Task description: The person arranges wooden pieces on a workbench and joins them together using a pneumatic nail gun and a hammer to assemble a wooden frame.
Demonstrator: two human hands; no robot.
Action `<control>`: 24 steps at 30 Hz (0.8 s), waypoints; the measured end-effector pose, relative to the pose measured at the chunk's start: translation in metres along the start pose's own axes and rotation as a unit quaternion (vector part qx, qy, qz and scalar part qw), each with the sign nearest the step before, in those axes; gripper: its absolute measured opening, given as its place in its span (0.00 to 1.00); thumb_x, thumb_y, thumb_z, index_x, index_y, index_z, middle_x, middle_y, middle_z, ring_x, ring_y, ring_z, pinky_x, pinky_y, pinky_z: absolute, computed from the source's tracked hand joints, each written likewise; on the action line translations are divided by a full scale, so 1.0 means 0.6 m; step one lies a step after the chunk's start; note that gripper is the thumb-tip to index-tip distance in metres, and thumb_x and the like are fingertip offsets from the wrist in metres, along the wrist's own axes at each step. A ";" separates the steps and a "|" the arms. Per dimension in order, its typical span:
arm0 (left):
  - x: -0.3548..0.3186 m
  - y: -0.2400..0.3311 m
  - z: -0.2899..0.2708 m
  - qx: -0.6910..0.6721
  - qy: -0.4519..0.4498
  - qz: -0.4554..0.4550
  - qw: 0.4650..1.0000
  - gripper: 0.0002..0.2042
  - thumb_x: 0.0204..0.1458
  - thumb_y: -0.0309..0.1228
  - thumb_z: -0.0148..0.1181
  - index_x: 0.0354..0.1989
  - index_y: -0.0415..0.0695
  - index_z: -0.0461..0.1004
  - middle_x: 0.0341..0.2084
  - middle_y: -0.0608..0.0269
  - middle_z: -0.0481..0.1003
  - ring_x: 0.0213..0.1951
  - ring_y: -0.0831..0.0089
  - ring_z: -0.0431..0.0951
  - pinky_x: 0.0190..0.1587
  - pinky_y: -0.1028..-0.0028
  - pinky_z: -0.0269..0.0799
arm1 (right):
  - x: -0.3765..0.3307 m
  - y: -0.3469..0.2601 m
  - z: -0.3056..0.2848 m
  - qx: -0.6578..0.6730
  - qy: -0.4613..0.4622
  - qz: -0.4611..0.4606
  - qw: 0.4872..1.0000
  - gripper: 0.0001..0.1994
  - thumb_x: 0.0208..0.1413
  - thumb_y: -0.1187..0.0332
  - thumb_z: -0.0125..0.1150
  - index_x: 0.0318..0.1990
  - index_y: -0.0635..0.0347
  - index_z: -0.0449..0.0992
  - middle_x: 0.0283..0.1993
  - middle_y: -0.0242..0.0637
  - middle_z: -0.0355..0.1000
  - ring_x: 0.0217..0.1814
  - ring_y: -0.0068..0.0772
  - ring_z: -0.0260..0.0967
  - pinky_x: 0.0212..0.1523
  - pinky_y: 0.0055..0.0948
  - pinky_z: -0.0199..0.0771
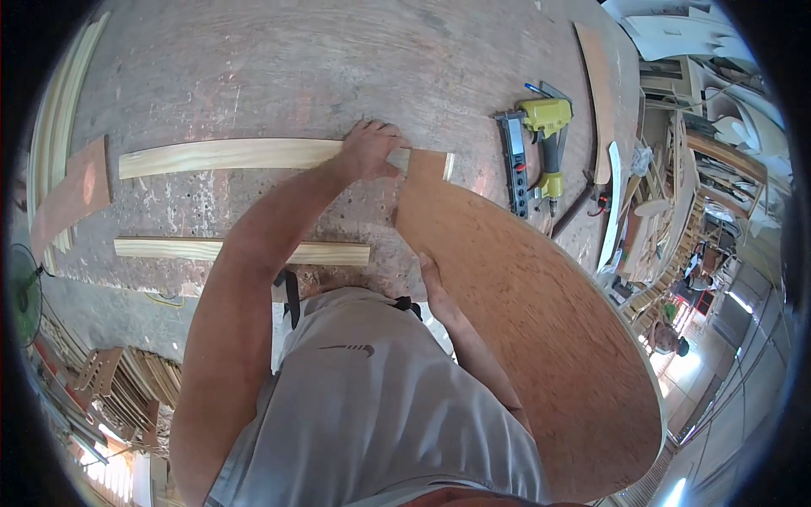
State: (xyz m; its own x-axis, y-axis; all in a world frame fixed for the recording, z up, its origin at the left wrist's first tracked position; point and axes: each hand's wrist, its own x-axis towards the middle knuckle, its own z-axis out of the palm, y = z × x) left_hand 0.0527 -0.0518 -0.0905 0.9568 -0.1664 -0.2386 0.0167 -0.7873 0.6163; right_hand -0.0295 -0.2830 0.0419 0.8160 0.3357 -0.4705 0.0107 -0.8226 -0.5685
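Note:
A large, curved plywood panel [541, 338] slants from the table toward my right side, its outer edge rounded with a pale rim. My right hand [432, 283] grips its inner edge, thumb on the upper face and the other fingers hidden beneath. My left hand [372, 150] is closed over the right end of a pale wooden strip [228, 156], close to the panel's narrow squared end [427, 166]. A small greyish piece shows between that hand and the panel; whether it belongs to the strip I cannot tell. Below my left forearm lies a second wooden strip [329, 253].
A yellow-and-black nail gun [545, 118] lies on the worn worktable [279, 84], right of the panel's narrow end. Beyond it are a hammer [579, 203] and a long thin board [598, 110]. Long strips [63, 127] and a plywood offcut [80, 190] lie at left.

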 end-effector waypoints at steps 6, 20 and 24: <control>-0.001 0.001 -0.002 -0.008 -0.004 -0.008 1.000 0.28 0.32 0.45 0.68 0.48 0.59 0.71 0.48 0.71 0.67 0.54 0.66 0.61 0.57 0.61 0.52 | 0.002 -0.007 -0.003 -0.018 -0.003 -0.021 1.000 0.20 0.56 0.60 0.50 0.52 0.61 0.66 0.53 0.47 0.64 0.56 0.46 0.59 0.56 0.39 0.56; 0.004 0.002 -0.003 0.002 -0.013 -0.019 1.000 0.28 0.31 0.43 0.70 0.47 0.58 0.71 0.47 0.71 0.67 0.54 0.64 0.61 0.56 0.58 0.53 | 0.002 0.037 0.024 0.013 -0.029 -0.002 0.999 0.23 0.55 0.57 0.53 0.54 0.60 0.64 0.54 0.45 0.63 0.56 0.41 0.59 0.56 0.37 0.58; 0.011 0.002 -0.008 -0.010 -0.025 0.000 1.000 0.28 0.32 0.43 0.69 0.48 0.58 0.71 0.48 0.70 0.67 0.54 0.64 0.60 0.57 0.58 0.52 | 0.002 0.019 0.016 0.021 -0.024 0.026 0.999 0.24 0.54 0.55 0.54 0.55 0.59 0.64 0.55 0.45 0.62 0.57 0.42 0.59 0.56 0.37 0.58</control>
State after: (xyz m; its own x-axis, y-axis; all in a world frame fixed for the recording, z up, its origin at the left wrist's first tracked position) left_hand 0.0602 -0.0509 -0.0875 0.9412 -0.1960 -0.2751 0.0228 -0.7758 0.6305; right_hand -0.0340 -0.2876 0.0282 0.7868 0.3157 -0.5304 -0.0556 -0.8195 -0.5703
